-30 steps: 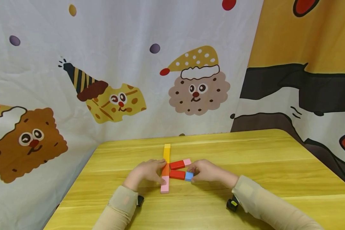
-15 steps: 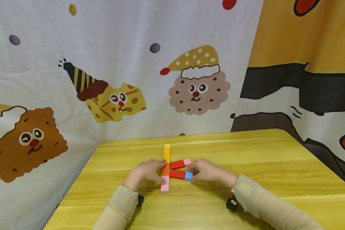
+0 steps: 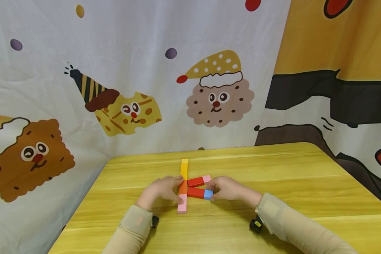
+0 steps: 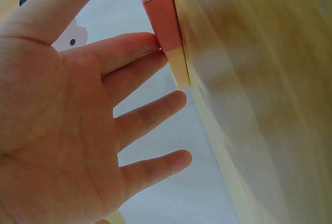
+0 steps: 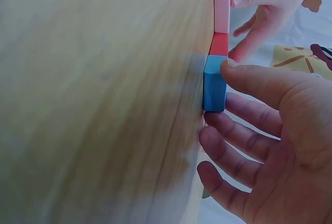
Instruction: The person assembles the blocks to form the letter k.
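On the table, a straight column of blocks runs away from me: a pink block point(image 3: 182, 208) nearest, then an orange block point(image 3: 182, 188), a yellow-orange one point(image 3: 184, 171) and a small yellow one point(image 3: 185, 161). My left hand point(image 3: 163, 189) rests against its left side, fingers extended in the left wrist view, thumb at the pink block. Two red blocks slant off the column's right side; the far red block point(image 3: 195, 182) ends in a small pink block point(image 3: 206, 179). At the near red block's point(image 3: 195, 193) end, my right hand point(image 3: 230, 188) pinches a blue block point(image 5: 215, 83) between thumb and fingers.
The wooden table point(image 3: 273, 165) reaches back to a printed curtain point(image 3: 139, 42) with cartoon figures. A black device point(image 3: 256, 225) sits under the right wrist, and another black device point(image 3: 155, 222) under the left.
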`<state>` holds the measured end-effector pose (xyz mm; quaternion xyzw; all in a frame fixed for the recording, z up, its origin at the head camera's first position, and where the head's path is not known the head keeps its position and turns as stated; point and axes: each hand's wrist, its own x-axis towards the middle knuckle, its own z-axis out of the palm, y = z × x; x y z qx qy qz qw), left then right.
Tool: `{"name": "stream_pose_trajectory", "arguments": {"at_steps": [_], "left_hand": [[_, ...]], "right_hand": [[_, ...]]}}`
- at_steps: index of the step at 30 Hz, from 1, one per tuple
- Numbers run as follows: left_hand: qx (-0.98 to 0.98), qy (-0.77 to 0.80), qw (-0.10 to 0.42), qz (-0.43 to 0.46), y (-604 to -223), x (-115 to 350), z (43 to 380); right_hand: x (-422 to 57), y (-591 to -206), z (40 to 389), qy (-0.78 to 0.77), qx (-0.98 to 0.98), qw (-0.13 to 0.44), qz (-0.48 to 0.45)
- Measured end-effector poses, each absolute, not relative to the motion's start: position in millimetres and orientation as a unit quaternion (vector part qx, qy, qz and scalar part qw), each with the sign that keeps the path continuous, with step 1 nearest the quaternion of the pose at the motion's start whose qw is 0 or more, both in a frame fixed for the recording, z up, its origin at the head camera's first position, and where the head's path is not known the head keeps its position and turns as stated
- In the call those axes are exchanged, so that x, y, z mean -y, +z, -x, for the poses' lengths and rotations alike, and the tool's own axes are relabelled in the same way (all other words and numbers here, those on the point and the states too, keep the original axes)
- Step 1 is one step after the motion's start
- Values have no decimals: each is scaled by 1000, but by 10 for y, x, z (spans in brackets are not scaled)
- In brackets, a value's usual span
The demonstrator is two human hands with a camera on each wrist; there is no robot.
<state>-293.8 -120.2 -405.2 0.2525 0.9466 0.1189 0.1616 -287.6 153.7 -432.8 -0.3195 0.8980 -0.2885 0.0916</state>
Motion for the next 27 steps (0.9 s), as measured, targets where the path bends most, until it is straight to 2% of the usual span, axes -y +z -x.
{"name": "stream_pose_trajectory", "arguments": {"at_steps": [27], "left_hand": [[-945, 120, 154, -261, -4056, 1204, 2939]], "right_hand": [[-1537, -4355, 2877, -284, -902, 82, 314]]}}
